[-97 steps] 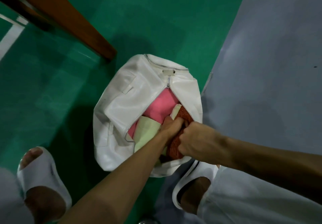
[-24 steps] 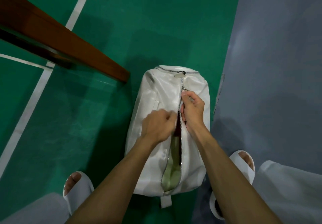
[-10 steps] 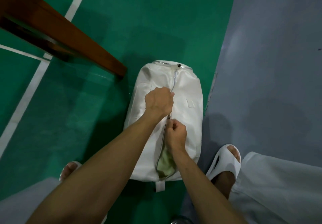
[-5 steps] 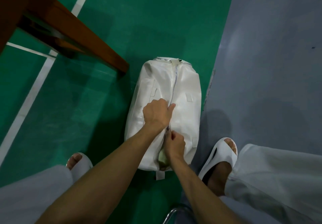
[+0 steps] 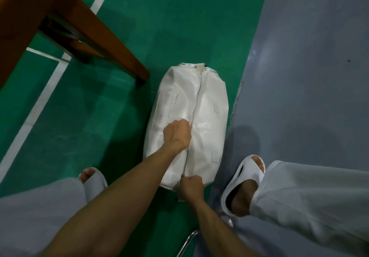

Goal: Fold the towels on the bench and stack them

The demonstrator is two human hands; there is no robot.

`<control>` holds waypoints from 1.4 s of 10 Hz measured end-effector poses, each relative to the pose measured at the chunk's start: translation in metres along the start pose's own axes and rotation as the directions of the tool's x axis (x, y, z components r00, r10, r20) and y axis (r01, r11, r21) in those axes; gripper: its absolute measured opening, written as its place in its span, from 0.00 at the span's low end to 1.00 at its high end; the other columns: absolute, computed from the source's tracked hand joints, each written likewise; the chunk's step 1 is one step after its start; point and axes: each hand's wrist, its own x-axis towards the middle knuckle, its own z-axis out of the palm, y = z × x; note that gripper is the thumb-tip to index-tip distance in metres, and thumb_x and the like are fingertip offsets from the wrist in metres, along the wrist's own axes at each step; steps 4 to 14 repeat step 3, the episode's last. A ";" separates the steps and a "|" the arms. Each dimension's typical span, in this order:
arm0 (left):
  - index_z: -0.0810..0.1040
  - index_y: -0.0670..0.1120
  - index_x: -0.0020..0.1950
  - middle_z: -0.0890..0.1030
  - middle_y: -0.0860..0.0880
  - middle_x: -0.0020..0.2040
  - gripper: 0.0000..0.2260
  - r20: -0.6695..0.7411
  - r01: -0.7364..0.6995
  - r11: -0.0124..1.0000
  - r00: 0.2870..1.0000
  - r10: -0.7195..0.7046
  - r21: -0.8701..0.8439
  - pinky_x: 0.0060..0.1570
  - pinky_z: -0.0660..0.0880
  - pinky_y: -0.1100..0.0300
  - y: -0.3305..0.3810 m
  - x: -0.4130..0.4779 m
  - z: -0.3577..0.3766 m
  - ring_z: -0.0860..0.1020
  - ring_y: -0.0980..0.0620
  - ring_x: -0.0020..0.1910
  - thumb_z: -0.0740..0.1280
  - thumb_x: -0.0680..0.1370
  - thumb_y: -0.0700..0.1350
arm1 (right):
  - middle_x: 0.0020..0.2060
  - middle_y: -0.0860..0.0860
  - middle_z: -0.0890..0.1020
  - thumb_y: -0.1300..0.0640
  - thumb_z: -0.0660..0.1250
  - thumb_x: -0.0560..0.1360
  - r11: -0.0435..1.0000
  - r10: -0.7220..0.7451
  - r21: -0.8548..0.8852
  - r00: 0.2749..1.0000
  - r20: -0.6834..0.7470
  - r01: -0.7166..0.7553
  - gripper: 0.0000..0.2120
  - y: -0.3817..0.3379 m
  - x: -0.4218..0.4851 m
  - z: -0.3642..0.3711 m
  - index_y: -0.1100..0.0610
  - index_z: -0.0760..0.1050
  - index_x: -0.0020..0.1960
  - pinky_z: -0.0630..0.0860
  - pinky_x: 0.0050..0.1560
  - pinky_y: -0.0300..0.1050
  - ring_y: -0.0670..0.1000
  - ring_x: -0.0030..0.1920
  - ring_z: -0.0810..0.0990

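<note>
A white zip bag [image 5: 207,105] lies on the green floor between my feet, its long zip [image 5: 196,101] closed along the whole visible length. No towel shows; the bag hides whatever is inside. My left hand [image 5: 176,136] grips the bag fabric beside the zip, at mid length. My right hand [image 5: 192,186] pinches the zip pull at the near end of the bag.
A brown wooden bench [image 5: 65,27] runs across the upper left, its end just left of the bag. Grey floor [image 5: 309,77] lies to the right. My feet in white slides [image 5: 242,184] flank the bag. A metal tube [image 5: 187,242] shows at the bottom edge.
My right hand has drawn the zip pull toward me to the bag's near end, closing the gap where a pale green towel showed. My left hand slid nearer along the zip.
</note>
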 end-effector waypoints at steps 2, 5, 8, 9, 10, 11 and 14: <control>0.74 0.47 0.44 0.82 0.47 0.44 0.18 0.049 -0.061 0.996 0.997 0.064 -0.058 0.40 0.71 0.56 -0.013 -0.034 -0.009 0.78 0.47 0.41 0.58 0.85 0.59 | 0.49 0.58 0.80 0.58 0.64 0.76 0.985 0.031 -0.171 0.986 0.163 -0.003 0.06 0.003 -0.006 -0.013 0.61 0.74 0.48 0.82 0.40 0.46 0.56 0.46 0.80; 0.74 0.47 0.52 0.82 0.46 0.50 0.20 0.091 -0.095 0.995 0.991 0.099 -0.043 0.48 0.75 0.52 -0.028 -0.053 -0.014 0.80 0.44 0.47 0.57 0.84 0.63 | 0.44 0.52 0.78 0.46 0.60 0.82 0.801 -0.187 -0.551 0.972 0.140 0.234 0.13 -0.021 -0.026 -0.034 0.54 0.71 0.44 0.74 0.46 0.46 0.52 0.45 0.77; 0.74 0.47 0.52 0.82 0.46 0.50 0.20 0.091 -0.095 0.995 0.991 0.099 -0.043 0.48 0.75 0.52 -0.028 -0.053 -0.014 0.80 0.44 0.47 0.57 0.84 0.63 | 0.44 0.52 0.78 0.46 0.60 0.82 0.801 -0.187 -0.551 0.972 0.140 0.234 0.13 -0.021 -0.026 -0.034 0.54 0.71 0.44 0.74 0.46 0.46 0.52 0.45 0.77; 0.74 0.47 0.52 0.82 0.46 0.50 0.20 0.091 -0.095 0.995 0.991 0.099 -0.043 0.48 0.75 0.52 -0.028 -0.053 -0.014 0.80 0.44 0.47 0.57 0.84 0.63 | 0.44 0.52 0.78 0.46 0.60 0.82 0.801 -0.187 -0.551 0.972 0.140 0.234 0.13 -0.021 -0.026 -0.034 0.54 0.71 0.44 0.74 0.46 0.46 0.52 0.45 0.77; 0.74 0.47 0.52 0.82 0.46 0.50 0.20 0.091 -0.095 0.995 0.991 0.099 -0.043 0.48 0.75 0.52 -0.028 -0.053 -0.014 0.80 0.44 0.47 0.57 0.84 0.63 | 0.44 0.52 0.78 0.46 0.60 0.82 0.801 -0.187 -0.551 0.972 0.140 0.234 0.13 -0.021 -0.026 -0.034 0.54 0.71 0.44 0.74 0.46 0.46 0.52 0.45 0.77; 0.74 0.47 0.52 0.82 0.46 0.50 0.20 0.091 -0.095 0.995 0.991 0.099 -0.043 0.48 0.75 0.52 -0.028 -0.053 -0.014 0.80 0.44 0.47 0.57 0.84 0.63 | 0.44 0.52 0.78 0.46 0.60 0.82 0.801 -0.187 -0.551 0.972 0.140 0.234 0.13 -0.021 -0.026 -0.034 0.54 0.71 0.44 0.74 0.46 0.46 0.52 0.45 0.77; 0.74 0.47 0.52 0.82 0.46 0.50 0.20 0.091 -0.095 0.995 0.991 0.099 -0.043 0.48 0.75 0.52 -0.028 -0.053 -0.014 0.80 0.44 0.47 0.57 0.84 0.63 | 0.44 0.52 0.78 0.46 0.60 0.82 0.801 -0.187 -0.551 0.972 0.140 0.234 0.13 -0.021 -0.026 -0.034 0.54 0.71 0.44 0.74 0.46 0.46 0.52 0.45 0.77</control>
